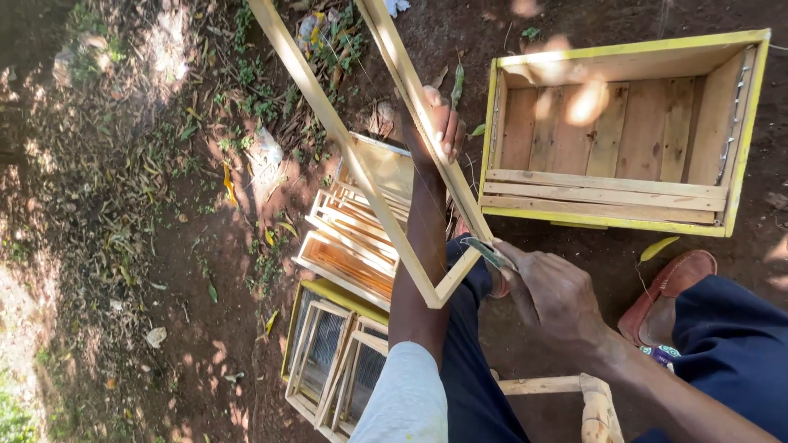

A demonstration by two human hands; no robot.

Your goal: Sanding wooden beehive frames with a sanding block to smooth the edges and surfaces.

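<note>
Your left hand (446, 123) grips the long bar of the wooden frame (386, 156), which runs from 11 o'clock down to 5 o'clock, where your right hand (550, 291) clenches a tool (484, 250) touching its lower corner.

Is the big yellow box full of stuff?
No, the yellow-edged wooden box lies open on the dirt, showing only its bare plank insides.
</note>
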